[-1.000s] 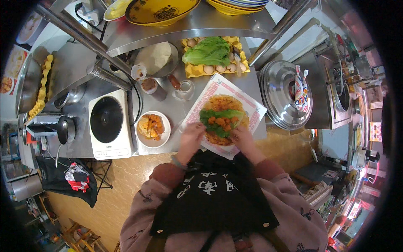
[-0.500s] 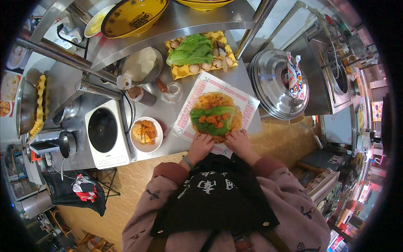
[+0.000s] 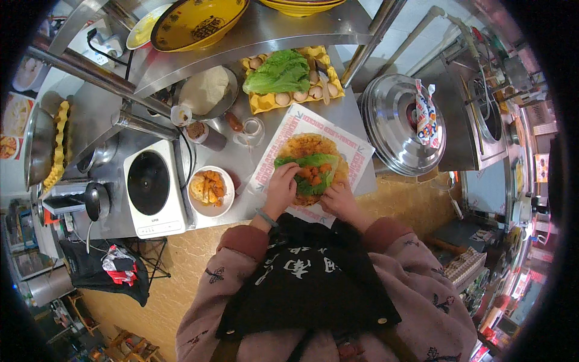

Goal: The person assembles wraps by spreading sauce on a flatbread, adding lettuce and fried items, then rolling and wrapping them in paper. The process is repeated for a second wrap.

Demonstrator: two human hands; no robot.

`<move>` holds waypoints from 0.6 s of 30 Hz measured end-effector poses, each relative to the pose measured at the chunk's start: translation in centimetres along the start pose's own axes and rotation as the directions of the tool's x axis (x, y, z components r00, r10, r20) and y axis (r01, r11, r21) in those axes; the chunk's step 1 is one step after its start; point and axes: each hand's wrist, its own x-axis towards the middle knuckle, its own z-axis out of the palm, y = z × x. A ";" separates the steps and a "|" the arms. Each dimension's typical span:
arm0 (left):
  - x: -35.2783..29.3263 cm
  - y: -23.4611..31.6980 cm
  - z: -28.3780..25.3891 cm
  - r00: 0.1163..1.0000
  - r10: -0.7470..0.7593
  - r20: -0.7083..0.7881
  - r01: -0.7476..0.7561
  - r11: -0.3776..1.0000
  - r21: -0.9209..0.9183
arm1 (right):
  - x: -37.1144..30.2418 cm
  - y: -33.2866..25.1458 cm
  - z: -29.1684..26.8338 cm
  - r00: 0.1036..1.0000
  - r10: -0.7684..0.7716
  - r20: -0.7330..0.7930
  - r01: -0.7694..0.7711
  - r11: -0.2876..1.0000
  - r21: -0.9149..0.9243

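Observation:
A round golden flatbread (image 3: 310, 148) lies on a red-and-white printed paper sheet (image 3: 359, 158) on the steel counter. A green lettuce leaf (image 3: 310, 164) and orange fried pieces (image 3: 312, 175) sit on top of it. My left hand (image 3: 281, 187) grips the near left edge of the flatbread and lifts it over the filling. My right hand (image 3: 339, 198) holds the near right edge. Both forearms in pink patterned sleeves come up from below, over a black apron.
A white bowl of fried pieces (image 3: 209, 190) stands left of the paper, beside a white induction hob (image 3: 151, 187). Behind are an egg tray with lettuce (image 3: 288, 78), a small jar (image 3: 252, 130), a sauce bottle (image 3: 202, 134), yellow bowls on a shelf (image 3: 196, 21) and a large steel lid (image 3: 398, 123).
The view has shifted slightly. Both hands stayed at the near edge of the flatbread, and that edge is now folded further up over the lettuce and fried pieces.

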 end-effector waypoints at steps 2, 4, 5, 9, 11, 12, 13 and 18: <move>1.0 -0.2 -0.1 1.000 0.021 0.018 -0.021 1.000 -0.014 | 1.2 0.8 -0.3 0.998 -0.020 0.060 0.020 1.000 -0.005; 1.8 -0.4 -0.2 0.997 -0.001 0.076 0.003 1.000 -0.023 | 2.8 2.0 -0.4 0.998 -0.053 0.041 0.053 0.999 0.009; 2.3 -0.4 -0.3 0.991 -0.034 0.127 0.037 0.999 -0.025 | 3.6 2.6 -0.5 0.997 -0.072 0.001 0.071 0.997 0.025; 4.1 -0.1 -1.0 0.958 -0.101 0.269 0.116 0.992 -0.041 | 6.7 5.3 -0.8 0.991 -0.052 0.123 0.054 0.998 -0.012; 4.4 0.4 -1.4 0.979 0.027 0.202 -0.035 0.999 0.032 | 8.0 6.5 -1.1 0.998 -0.049 0.024 0.046 0.991 0.130; 4.4 0.7 -1.4 0.981 0.082 0.173 -0.095 0.993 0.071 | 8.5 7.0 -1.3 0.999 -0.045 -0.010 0.046 0.981 0.186; 4.1 1.0 -1.4 0.974 0.144 0.178 -0.166 0.979 0.118 | 8.8 7.3 -1.4 0.999 -0.035 -0.003 0.035 0.978 0.204; 1.3 0.9 -0.8 0.995 0.078 0.058 -0.087 0.981 0.172 | 6.2 5.9 -2.0 0.987 0.003 0.160 -0.034 0.981 0.192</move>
